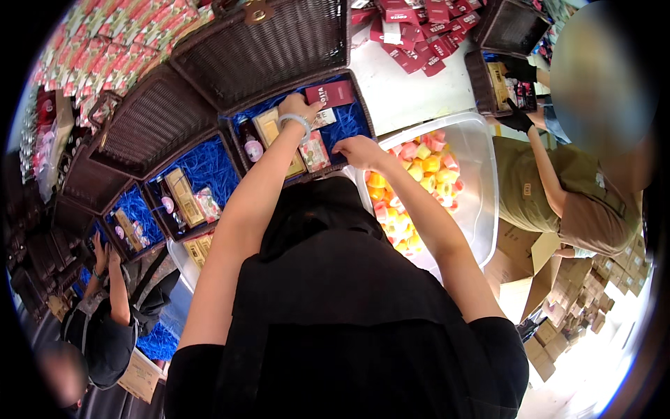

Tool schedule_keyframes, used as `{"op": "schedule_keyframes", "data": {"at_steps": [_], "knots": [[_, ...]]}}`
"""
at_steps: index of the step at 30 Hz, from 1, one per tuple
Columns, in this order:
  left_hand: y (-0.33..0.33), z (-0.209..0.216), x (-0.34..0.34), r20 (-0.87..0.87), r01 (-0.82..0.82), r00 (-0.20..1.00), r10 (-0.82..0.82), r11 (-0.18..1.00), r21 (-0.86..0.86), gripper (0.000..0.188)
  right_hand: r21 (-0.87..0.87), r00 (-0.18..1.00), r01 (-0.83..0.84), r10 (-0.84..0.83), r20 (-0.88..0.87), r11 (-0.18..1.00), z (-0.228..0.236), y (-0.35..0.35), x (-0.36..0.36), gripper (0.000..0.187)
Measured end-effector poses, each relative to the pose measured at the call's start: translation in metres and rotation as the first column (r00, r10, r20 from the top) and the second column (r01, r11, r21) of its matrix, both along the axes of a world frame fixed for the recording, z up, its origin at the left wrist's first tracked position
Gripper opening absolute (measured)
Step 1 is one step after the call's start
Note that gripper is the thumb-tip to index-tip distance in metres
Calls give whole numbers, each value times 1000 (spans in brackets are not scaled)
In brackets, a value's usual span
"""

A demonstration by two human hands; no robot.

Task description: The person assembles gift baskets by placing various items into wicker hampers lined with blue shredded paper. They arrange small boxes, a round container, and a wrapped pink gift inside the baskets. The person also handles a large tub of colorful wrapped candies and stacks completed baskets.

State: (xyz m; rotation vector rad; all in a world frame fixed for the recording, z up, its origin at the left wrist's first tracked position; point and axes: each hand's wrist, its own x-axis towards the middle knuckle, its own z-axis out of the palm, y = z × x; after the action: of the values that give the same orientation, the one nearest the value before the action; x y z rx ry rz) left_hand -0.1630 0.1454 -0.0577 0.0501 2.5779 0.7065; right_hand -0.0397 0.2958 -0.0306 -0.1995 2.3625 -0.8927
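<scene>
My left hand (299, 112), with a pale beaded bracelet at the wrist, reaches into an open dark wicker hamper lined with blue paper shred (357, 124). Its curled fingers meet the left end of a flat dark red box (333, 93). Beneath that hand are a long gold box (268, 127) and a white printed packet (324, 119). A dark bottle (250, 138) lies at the left, and a floral box (315, 151) near the front. My right hand (359, 151) hovers at the hamper's front right corner, its fingers loosely bent and apart, nothing visible in them.
A clear plastic tub (481, 174) of red and yellow cups (423, 171) stands right of the hamper. Dark red boxes (426, 35) are heaped behind. More filled hampers (202, 160) line the left. Co-workers work at left and right, one wearing black gloves (518, 119).
</scene>
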Motion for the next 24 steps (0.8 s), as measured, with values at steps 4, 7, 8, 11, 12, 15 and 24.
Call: {"op": "schedule_keyframes", "data": {"at_steps": [4,7,8,11,12,15,24], "knots": [[-13,-30,-2,-25,-53,998,54,997,54,41,25,977,163,-157,-145,986,17,1,-5,20],[-7,-20,8,-106,-144,983,153,986,83,54,12,918,236,-219,-332,972,13,8,-10,18],[-1,-1,10,-82,-126,988,130,991,50,54,26,897,279,-251,-365,960,21,9,-13,17],[7,25,22,-88,-48,995,51,998,26,63,-3,810,404,-359,-463,915,28,8,-15,17],[11,32,23,-77,-6,997,4,1000,-21,65,-11,792,405,-357,-495,914,29,9,-17,18],[14,43,23,-48,91,994,-97,990,-110,68,-33,740,396,-340,-581,918,30,8,-24,24],[9,36,33,-308,195,937,-166,979,64,56,-14,769,268,-223,-599,963,16,5,-72,36]]}}
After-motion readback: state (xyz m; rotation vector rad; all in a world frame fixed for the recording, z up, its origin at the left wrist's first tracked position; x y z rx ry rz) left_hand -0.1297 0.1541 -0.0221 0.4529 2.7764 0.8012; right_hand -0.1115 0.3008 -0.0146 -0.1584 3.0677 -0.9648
